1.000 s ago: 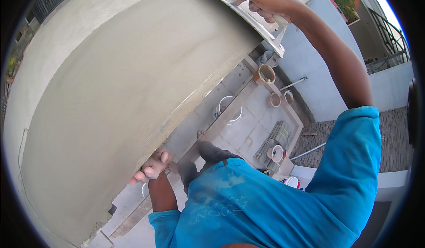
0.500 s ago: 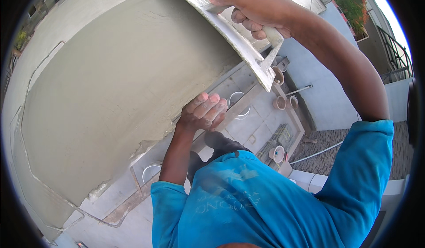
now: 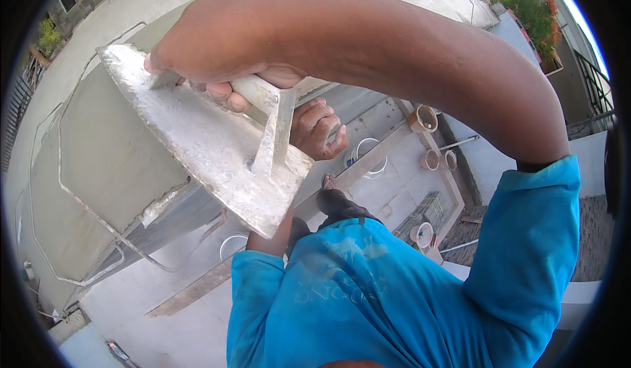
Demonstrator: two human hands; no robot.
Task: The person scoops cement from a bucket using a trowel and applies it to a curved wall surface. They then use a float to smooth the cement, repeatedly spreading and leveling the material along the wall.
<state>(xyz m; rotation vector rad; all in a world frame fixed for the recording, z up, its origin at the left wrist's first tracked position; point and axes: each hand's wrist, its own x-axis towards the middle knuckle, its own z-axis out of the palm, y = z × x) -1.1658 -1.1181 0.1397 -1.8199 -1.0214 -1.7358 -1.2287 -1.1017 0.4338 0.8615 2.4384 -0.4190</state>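
Observation:
My right hand is wrapped round the bar handle of a wide plastering float. The float is whitish and caked with dried plaster, its plate tilted against a curved surface of smooth wet plaster. Behind the float's near end, my left hand has its fingers curled in; its palm is hidden, so what it holds, if anything, does not show. The plate also covers part of my left forearm.
A bent wire runs along the plaster's left and lower side. Below lies a tiled floor with white buckets. Brown tubs stand to the right, near a tiled strip and a light blue wall.
My right hand has swept the float left and down across the plaster, and it now passes in front of my left arm. My left hand has shifted slightly up and right, with fingers curled tighter.

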